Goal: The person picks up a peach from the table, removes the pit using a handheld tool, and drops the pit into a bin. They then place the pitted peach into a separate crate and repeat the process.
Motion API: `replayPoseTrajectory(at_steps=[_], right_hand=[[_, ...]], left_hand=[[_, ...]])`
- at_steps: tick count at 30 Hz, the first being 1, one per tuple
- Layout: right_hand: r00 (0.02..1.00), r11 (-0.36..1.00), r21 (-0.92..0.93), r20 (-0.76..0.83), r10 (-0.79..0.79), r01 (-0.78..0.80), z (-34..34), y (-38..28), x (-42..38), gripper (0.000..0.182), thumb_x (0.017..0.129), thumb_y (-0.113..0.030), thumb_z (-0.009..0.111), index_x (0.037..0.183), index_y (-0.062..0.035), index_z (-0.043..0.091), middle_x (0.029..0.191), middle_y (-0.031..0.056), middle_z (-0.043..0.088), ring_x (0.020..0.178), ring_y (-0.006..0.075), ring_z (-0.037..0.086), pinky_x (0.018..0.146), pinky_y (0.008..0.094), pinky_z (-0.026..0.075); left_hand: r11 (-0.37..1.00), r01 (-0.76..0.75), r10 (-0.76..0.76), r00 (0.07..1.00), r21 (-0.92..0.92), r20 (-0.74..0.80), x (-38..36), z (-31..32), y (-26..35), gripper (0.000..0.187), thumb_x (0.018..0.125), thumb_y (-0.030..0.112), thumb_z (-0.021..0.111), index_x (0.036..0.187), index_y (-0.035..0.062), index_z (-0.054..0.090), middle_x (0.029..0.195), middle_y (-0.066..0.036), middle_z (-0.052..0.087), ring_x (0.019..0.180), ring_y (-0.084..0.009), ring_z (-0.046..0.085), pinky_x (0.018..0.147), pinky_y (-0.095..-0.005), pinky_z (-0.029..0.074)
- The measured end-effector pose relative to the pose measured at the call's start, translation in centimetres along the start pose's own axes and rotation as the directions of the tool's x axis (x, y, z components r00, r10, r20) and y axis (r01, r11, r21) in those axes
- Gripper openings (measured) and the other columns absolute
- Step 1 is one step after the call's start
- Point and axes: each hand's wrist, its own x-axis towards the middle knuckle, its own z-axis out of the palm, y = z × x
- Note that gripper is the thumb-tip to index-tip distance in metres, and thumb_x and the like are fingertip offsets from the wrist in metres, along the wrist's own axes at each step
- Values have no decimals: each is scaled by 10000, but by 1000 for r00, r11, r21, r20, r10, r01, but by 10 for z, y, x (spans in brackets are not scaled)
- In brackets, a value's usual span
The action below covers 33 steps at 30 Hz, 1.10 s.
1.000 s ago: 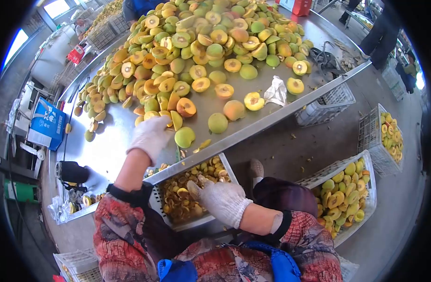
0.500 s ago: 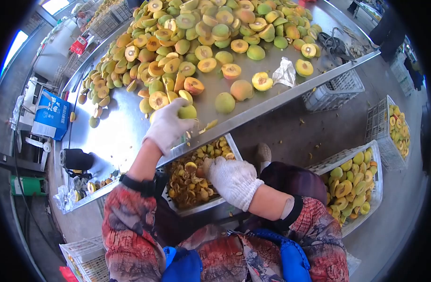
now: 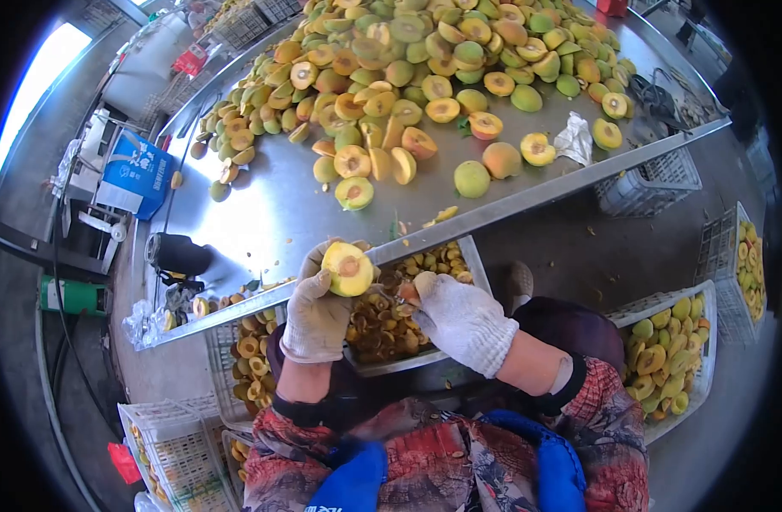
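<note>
My left hand (image 3: 316, 311), in a white glove, grips a halved peach (image 3: 351, 269) with its cut face up and brownish centre showing. My right hand (image 3: 463, 320), also gloved, is closed just to the right of it; a small thin thing pokes out at the fingertips, too small to make out. Both hands are in front of the table edge, above a crate of peach scraps (image 3: 389, 328). The peach half and the right fingertips are apart. On the metal table (image 3: 271, 205) lies a large heap of halved peaches (image 3: 391, 68), a few of them nearer the edge.
Crates of peach halves stand at right (image 3: 703, 341) and lower left (image 3: 220, 384). Another crate (image 3: 651, 183) is partly under the table. A crumpled white paper (image 3: 574, 141), a dark bottle-like object (image 3: 177, 256) and a blue box (image 3: 135, 175) are around the tabletop.
My left hand has come back from the heap over the table edge, bringing a peach half with its cut face now up. My right hand has lifted slightly from the scraps. The view has shifted left.
</note>
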Motion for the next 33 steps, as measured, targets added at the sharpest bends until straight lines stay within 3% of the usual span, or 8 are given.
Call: replayPoseTrajectory(at_steps=[2, 4, 7, 10, 16, 19, 28, 33], right_hand=[[998, 981, 195, -52, -17, 27, -4, -8, -2, 263, 847, -216, 604, 1039, -62, 513, 841, 190, 585, 779, 393, 608, 669, 466, 492], [999, 958, 287, -33, -14, 23, -9, -19, -1, 290, 869, -241, 573, 1096, -72, 509, 889, 214, 581, 828, 405, 601, 699, 473, 485], [998, 950, 307, -22, -58, 62, 1, -22, 2, 326, 876, -239, 564, 1145, -67, 497, 911, 220, 570, 832, 412, 594, 698, 479, 478], [991, 950, 288, -92, -98, 121, 10, -22, 5, 304, 882, -240, 559, 1116, -57, 494, 902, 218, 578, 833, 412, 590, 697, 483, 475], [999, 958, 286, 23, -23, 16, 19, -22, 4, 366, 847, -238, 573, 1149, -40, 514, 913, 222, 571, 795, 412, 591, 677, 489, 479], [998, 966, 257, 49, -43, 29, 29, -20, 5, 355, 847, -225, 568, 1148, -44, 517, 940, 230, 569, 814, 415, 591, 680, 487, 483], [993, 929, 355, -80, -83, 106, 39, -25, -2, 260, 888, -209, 519, 1085, -42, 489, 879, 230, 600, 806, 419, 605, 675, 484, 505], [993, 899, 422, -61, -101, 117, 31, -29, -7, 222, 906, -197, 488, 1066, -44, 497, 867, 227, 600, 790, 418, 606, 652, 479, 512]], left_hand=[[994, 30, -27, 999, -102, 34, -4, -2, -2, 528, 837, 263, 652, 1248, -3, 453, 1221, -213, 534, 1115, -346, 549, 933, -452, 484], [987, 14, -27, 996, -159, -80, -4, -2, -11, 540, 908, 419, 537, 1257, 12, 466, 1188, -195, 550, 1072, -333, 561, 928, -458, 471], [990, 5, -34, 979, -144, -200, -4, 8, -18, 643, 934, 567, 405, 1282, 28, 455, 1095, -185, 578, 957, -312, 597, 897, -457, 474], [998, -16, 1, 970, -61, -244, -8, 17, -24, 594, 938, 511, 445, 1260, 13, 472, 1081, -187, 584, 967, -312, 594, 898, -470, 472], [988, -53, 30, 986, -144, -162, -14, 16, -30, 405, 938, 334, 476, 1201, 27, 512, 1134, -160, 570, 1011, -313, 579, 877, -447, 491], [992, -48, 27, 984, -113, -176, -15, 21, -32, 442, 937, 416, 481, 1119, 16, 529, 1041, -163, 589, 965, -355, 579, 873, -483, 481], [955, -234, 268, 944, 180, -192, -18, 27, -43, 461, 938, 506, 457, 1037, 63, 534, 959, -111, 579, 870, -248, 577, 849, -446, 492], [944, -263, 304, 928, 201, -216, -23, 22, -45, 444, 923, 397, 547, 1038, -32, 553, 948, -169, 626, 844, -246, 619, 785, -380, 516]])
